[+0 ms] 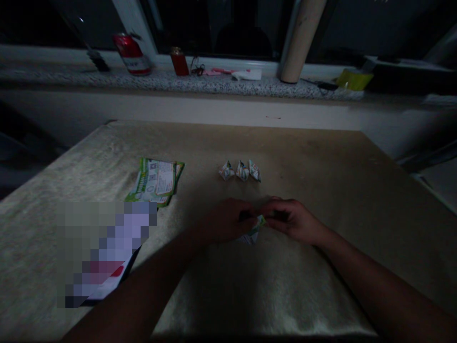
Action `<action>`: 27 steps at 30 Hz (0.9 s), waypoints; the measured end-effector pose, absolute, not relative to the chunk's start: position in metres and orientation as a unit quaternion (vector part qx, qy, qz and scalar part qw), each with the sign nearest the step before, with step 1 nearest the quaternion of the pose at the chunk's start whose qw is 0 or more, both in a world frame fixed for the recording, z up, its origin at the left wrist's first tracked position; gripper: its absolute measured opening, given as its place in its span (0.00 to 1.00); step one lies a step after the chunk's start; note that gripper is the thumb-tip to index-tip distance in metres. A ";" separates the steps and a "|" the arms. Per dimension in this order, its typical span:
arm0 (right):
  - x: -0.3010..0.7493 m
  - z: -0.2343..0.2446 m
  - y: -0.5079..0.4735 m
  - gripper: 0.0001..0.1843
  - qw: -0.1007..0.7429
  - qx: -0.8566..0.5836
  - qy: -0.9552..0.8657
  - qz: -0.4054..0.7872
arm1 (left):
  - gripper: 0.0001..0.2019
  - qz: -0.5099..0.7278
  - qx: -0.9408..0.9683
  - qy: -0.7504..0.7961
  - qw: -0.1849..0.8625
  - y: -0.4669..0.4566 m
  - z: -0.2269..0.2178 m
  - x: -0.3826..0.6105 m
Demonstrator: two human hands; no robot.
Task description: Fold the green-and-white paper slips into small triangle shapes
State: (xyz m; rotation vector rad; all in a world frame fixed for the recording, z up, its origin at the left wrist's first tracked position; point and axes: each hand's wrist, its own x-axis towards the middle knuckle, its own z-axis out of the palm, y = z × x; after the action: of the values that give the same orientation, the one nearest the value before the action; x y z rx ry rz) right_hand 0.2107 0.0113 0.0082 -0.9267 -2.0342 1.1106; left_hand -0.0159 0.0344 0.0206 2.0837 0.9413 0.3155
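Note:
Between my two hands is a small folded piece of printed paper [254,230], white and green, low over the table. My left hand [230,220] is closed on its left side, the fingertips partly hidden. From the right, my right hand [291,216] pinches its upper corner with thumb and fingers. Beyond the hands, three small folded paper pieces stand in a row: a left one [227,171], a middle one [242,171] and a right one [254,171]. All carry similar print.
Green-and-white printed sheets or packets [155,181] lie at the left, beside a lit, partly blurred-out screen [107,281]. Behind the table [321,157], the stone windowsill [214,85] holds a red can [132,55], a red bottle [179,62], a cardboard tube [302,43] and a yellow item [354,80].

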 end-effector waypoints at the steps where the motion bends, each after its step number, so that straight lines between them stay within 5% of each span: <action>1: 0.211 0.008 0.011 0.09 0.323 -0.354 -0.755 0.447 | 0.14 0.130 0.817 0.373 0.421 0.034 0.020 -0.016; 13: 0.212 0.000 0.013 0.14 0.354 -0.351 -0.638 0.587 | 0.14 0.159 0.783 0.363 0.480 0.031 0.021 -0.017; 27: 0.210 -0.002 0.014 0.13 0.367 -0.353 -0.613 0.604 | 0.12 0.172 0.782 0.350 0.485 0.031 0.016 -0.016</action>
State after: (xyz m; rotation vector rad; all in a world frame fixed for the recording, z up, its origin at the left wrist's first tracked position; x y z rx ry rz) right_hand 0.2102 0.0135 -0.0022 -0.9079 -1.5749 1.5518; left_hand -0.0159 0.0310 0.0158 1.9038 0.8529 0.4190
